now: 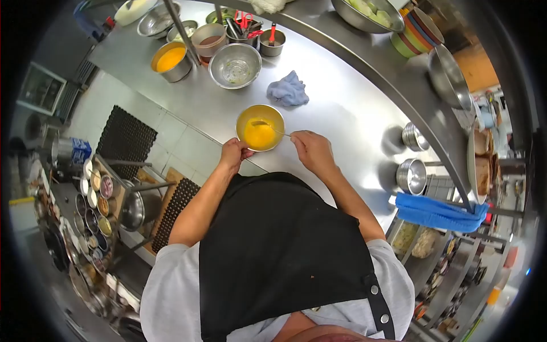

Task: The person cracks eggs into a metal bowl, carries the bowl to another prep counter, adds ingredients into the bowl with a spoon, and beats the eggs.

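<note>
A metal bowl [241, 117] with yellow-orange liquid [259, 137], which looks like beaten egg, stands near the front edge of the steel counter. My left hand [232, 154] grips the bowl's lower left rim. In my right hand [311, 149], the fingers pinch the thin handle of a spoon [272, 128]. Its head rests in the bowl, at the surface of the liquid. Just beyond the bowl lies a crumpled blue-grey cloth [289, 90].
At the back left of the counter [342, 102] stand a wet metal bowl [235, 65], a pot of orange liquid [171, 58] and a utensil container [242, 31]. A steel shelf [393, 74] overhangs the right side. Small stacked bowls [411, 175] and a blue towel [439, 213] are at right.
</note>
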Demonstrator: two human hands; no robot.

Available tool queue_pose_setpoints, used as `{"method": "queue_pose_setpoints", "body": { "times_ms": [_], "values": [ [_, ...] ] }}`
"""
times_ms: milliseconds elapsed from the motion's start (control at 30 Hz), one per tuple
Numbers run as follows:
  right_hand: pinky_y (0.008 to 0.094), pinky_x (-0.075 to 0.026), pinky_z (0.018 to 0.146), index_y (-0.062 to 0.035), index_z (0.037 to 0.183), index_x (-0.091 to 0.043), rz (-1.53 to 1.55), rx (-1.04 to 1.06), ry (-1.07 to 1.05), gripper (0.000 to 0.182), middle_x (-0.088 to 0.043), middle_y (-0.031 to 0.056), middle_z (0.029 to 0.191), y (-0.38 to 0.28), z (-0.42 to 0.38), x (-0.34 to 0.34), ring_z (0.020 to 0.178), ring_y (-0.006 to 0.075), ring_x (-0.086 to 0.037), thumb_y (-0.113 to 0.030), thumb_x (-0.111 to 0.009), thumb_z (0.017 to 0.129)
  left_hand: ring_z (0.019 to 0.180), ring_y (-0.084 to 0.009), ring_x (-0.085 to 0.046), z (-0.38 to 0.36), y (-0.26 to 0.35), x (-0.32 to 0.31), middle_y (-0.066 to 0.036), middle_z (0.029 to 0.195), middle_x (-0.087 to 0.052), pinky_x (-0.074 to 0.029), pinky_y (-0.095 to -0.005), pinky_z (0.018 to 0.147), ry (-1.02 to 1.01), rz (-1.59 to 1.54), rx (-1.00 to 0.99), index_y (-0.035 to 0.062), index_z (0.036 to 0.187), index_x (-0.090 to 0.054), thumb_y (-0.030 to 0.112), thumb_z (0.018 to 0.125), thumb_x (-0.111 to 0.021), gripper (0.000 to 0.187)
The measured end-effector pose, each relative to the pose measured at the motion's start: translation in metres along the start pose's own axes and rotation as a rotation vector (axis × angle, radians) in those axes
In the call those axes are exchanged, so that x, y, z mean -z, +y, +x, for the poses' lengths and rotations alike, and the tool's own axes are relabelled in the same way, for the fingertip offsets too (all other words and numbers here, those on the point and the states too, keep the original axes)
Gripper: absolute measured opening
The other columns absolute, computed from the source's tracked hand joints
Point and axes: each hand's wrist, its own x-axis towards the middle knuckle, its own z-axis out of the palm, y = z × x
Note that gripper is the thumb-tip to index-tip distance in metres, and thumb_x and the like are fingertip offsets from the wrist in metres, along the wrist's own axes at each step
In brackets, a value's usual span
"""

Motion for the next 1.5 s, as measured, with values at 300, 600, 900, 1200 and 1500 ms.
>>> {"method": "queue_pose_setpoints", "body": {
  "times_ms": [300, 600, 900, 1200, 1500],
  "values": [
    [0.0466, -0.053, 0.068, -0.0061, 0.097, -0.07, -0.101, -0.001, -0.073, 0.015, -0.07, 0.0164, 0.083, 0.033, 0.005, 0.001, 0.075, 0.0372, -0.068, -0.018, -0.061, 0.097, 0.068, -0.0173, -0.066, 0.006, -0.004, -0.001, -0.009, 0.084, -0.066, -0.06, -0.0273, 0.064, 0.065, -0.066, -0.05, 0.0026, 0.088, -0.057, 0.002, 0.092, -0.063, 0.007],
    [0.051, -0.052, 0.068, -0.0056, 0.097, -0.065, -0.244, -0.1, -0.337, 0.018, -0.069, 0.0199, 0.08, 0.048, 0.023, -0.016, 0.076, 0.0419, -0.067, -0.022, -0.058, 0.1, 0.06, -0.0162, -0.065, 0.026, 0.003, 0.013, -0.009, 0.077, -0.065, -0.059, -0.0275, 0.058, 0.079, 0.014, -0.051, 0.0049, 0.081, -0.055, 0.003, 0.093, -0.063, 0.015],
    [0.0457, -0.052, 0.069, -0.0015, 0.094, -0.064, -0.067, -0.314, -0.336, 0.022, -0.067, 0.0211, 0.08, 0.069, 0.072, -0.044, 0.074, 0.0395, -0.067, -0.021, -0.057, 0.1, 0.066, -0.019, -0.07, 0.069, 0.046, 0.031, -0.01, 0.078, -0.066, -0.061, -0.0309, 0.061, -0.079, -0.01, -0.002, 0.0035, 0.084, -0.055, 0.005, 0.093, -0.066, 0.014],
    [0.026, -0.038, 0.046, 0.0004, 0.098, -0.067, 0.244, -0.513, 0.053, 0.025, -0.049, -0.0011, 0.056, 0.058, 0.24, -0.036, 0.047, 0.008, -0.047, -0.02, -0.054, 0.104, 0.085, -0.0168, -0.069, 0.103, 0.075, 0.066, -0.008, 0.094, -0.067, -0.059, -0.0319, 0.075, -0.377, 0.237, 0.144, 0.0014, 0.108, -0.063, 0.023, 0.099, -0.066, 0.023],
    [0.0366, -0.05, 0.072, -0.0005, 0.107, -0.068, -0.849, 0.715, 0.504, 0.04, -0.064, 0.0159, 0.081, 0.15, 0.447, -0.081, 0.074, 0.0262, -0.061, -0.036, -0.05, 0.106, 0.08, -0.0121, -0.065, 0.055, 0.091, 0.118, -0.005, 0.092, -0.069, -0.054, -0.0279, 0.068, -0.106, 0.159, -0.149, 0.0018, 0.111, -0.066, 0.024, 0.095, -0.071, 0.028]
  ]
}}
